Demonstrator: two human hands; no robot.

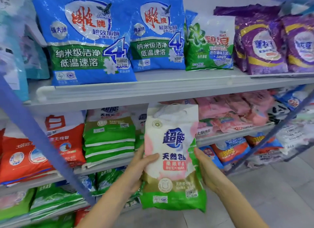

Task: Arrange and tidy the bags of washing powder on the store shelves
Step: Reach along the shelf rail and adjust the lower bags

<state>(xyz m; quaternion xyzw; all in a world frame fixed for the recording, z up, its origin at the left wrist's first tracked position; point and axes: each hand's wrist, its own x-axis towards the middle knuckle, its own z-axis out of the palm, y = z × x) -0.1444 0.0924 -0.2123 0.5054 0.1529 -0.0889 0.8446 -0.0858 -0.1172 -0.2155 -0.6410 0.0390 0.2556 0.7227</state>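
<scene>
washing-powder bag (171, 159) white/pink/green, upright, in the air near the middle shelf (229, 136), top just under upper shelf (153, 90) | left hand (136, 168) grips left edge, thumb across front | right hand (207, 171) grips right edge | green stack (108, 142) lies left of it | blue bags (81, 40) upright above

My bag (171, 159): white top, pink blotches, blue logo, gold band, green base. Above me blue bags (85, 40) carry green band; purple bags (263, 45) gold stripe; red-white bags (25, 156) left; grey shelf (153, 90).
</scene>
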